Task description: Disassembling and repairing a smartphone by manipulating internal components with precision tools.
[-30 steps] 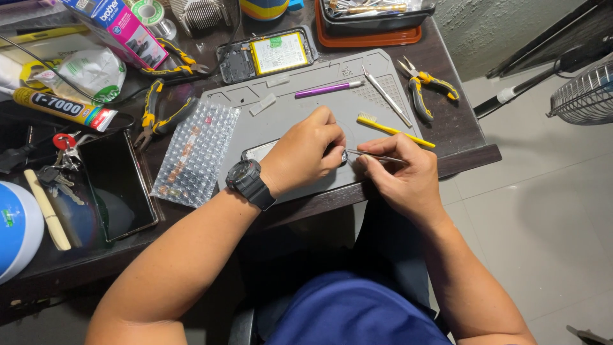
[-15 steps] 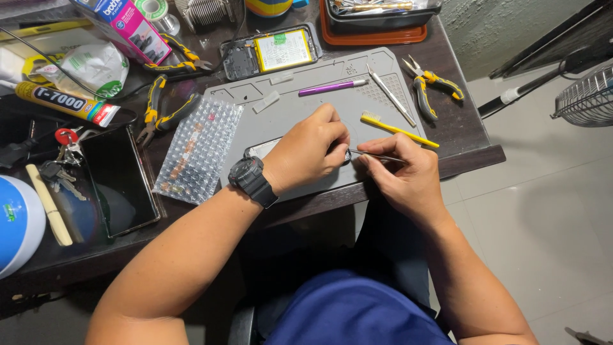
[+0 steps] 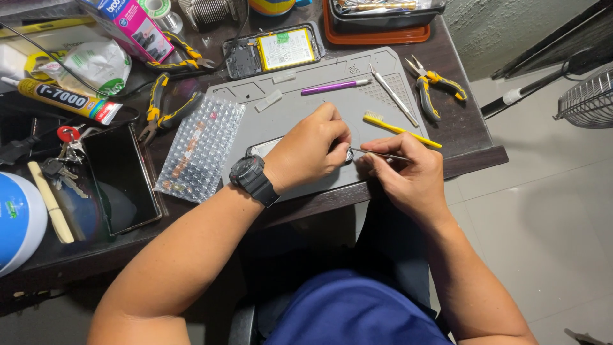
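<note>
A dark desk (image 3: 466, 144) stands by a pale tiled floor, and a grey mat (image 3: 306, 105) covers its near middle, likely laid there to spare the wood and keep small parts from rolling off. On the mat lies a phone (image 3: 265, 147), mostly hidden under the left hand (image 3: 310, 153). That hand presses down on it with fingers curled over the top, which seems meant to hold it steady against the tool. The right hand (image 3: 408, 176) pinches a thin metal tool (image 3: 380, 154), probably tweezers, thumb and forefinger closed on the shaft; its tip meets the phone's right end just under the left fingertips. The wrist rests at the desk edge, a posture that suits fine, braced work. A black watch (image 3: 252, 179) sits on the left wrist.

Spare tools lie within reach beyond the hands: a yellow brush (image 3: 399, 130) just above the right hand, a purple driver (image 3: 335, 86) and a second pair of tweezers (image 3: 393, 94) further back, and yellow-handled cutters (image 3: 431, 86) off the mat to the right. A second opened phone (image 3: 274, 51), battery showing, rests at the mat's far edge. Left of the mat are a bubble-wrap sheet (image 3: 201, 150), pliers (image 3: 163, 105), a glue tube (image 3: 64, 101), keys (image 3: 64, 153) and a dark screen panel (image 3: 121, 179) laid flat, apart from the working spot
</note>
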